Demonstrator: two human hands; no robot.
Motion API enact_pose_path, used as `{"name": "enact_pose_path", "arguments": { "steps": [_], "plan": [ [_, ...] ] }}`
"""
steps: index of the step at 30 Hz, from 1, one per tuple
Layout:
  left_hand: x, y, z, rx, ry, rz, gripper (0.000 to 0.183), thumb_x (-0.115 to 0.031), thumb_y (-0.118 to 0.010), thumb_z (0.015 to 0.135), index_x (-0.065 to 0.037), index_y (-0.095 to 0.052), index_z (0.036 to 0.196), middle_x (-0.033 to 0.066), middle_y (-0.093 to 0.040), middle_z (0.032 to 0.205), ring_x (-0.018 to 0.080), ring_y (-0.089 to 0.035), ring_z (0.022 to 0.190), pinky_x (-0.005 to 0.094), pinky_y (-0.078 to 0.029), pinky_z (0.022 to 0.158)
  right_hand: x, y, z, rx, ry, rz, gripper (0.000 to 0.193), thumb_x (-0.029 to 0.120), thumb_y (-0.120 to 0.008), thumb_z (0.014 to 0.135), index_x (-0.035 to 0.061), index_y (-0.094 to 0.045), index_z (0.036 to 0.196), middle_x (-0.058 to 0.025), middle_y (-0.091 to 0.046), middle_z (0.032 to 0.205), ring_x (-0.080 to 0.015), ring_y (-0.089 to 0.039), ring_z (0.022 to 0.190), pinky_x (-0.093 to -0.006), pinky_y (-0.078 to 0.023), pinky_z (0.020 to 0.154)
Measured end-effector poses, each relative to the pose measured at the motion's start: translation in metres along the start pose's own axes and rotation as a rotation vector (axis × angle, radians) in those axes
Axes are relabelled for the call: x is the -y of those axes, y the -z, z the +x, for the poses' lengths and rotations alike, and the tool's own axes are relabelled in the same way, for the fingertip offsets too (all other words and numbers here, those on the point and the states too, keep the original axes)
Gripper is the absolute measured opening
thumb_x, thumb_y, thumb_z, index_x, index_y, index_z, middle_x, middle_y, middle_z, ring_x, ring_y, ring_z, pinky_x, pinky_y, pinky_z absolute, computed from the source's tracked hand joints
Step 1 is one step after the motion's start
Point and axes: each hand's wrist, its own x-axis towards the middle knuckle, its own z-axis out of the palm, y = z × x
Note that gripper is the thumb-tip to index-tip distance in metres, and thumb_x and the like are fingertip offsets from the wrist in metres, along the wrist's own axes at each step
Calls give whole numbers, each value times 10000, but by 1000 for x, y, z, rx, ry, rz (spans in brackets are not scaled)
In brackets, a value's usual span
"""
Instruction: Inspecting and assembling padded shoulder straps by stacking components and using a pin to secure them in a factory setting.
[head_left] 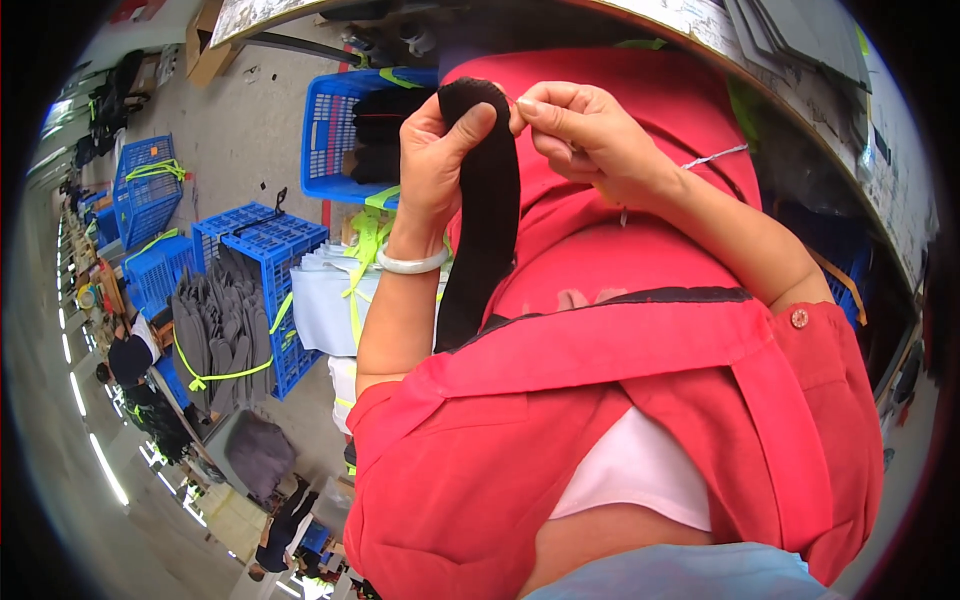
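Observation:
Over my red-covered lap, my left hand (437, 155) is closed on a long black fabric strip (490, 200), thumb on its face near the rounded upper end. From there the strip hangs down toward my waist. A white bangle (411, 262) circles my left wrist. My right hand (578, 130) is pinched shut just beside the strip's upper right edge. A fine reddish line shows at its fingertips, too small to name.
A blue crate (318, 135) with dark folded goods stands ahead on the left. Beside it, another blue crate (285, 250) has bundled grey pieces (222, 335) tied with yellow-green strap against it. A worn tabletop (690, 25) runs along the far and right side. Other people (132, 355) are at far left.

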Motion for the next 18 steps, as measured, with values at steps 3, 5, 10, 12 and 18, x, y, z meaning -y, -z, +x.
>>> {"name": "enact_pose_path", "arguments": {
  "steps": [3,5,10,12,18],
  "plan": [
    [-6,2,-6,-25,-3,-28,219,-137,-697,875,8,-655,1034,55,-679,910,111,-634,795,225,-507,739,22,-4,-2,48,57,-423,229,239,-557,970,31,-647,938,46,-463,602,-12,-349,485,-182,-262,432],
    [-5,9,-9,-41,-34,84,230,-129,-703,869,8,-658,1049,44,-679,921,108,-636,814,230,-511,762,26,-1,-6,40,69,-598,221,224,-556,964,26,-648,930,42,-479,612,-20,-381,504,-191,-297,454],
    [-13,16,-14,-43,-46,110,235,-98,-711,856,13,-659,1056,47,-679,942,100,-628,849,226,-500,800,33,1,-17,-66,195,-936,205,168,-566,939,-26,-628,912,10,-477,614,-61,-411,556,-243,-356,505],
    [-14,11,-15,-58,-25,187,230,-85,-710,854,14,-661,1056,51,-680,954,103,-625,862,225,-496,811,32,-5,-14,-72,236,-947,198,159,-581,932,-35,-613,911,-16,-464,612,-80,-385,560,-264,-353,507],
    [-14,6,-17,9,-34,231,233,-60,-719,838,17,-664,1051,51,-678,967,105,-617,883,230,-488,822,36,-11,-10,-53,329,-1046,207,171,-592,929,-34,-606,901,-68,-426,614,-125,-365,563,-302,-358,516]
  ]
}}
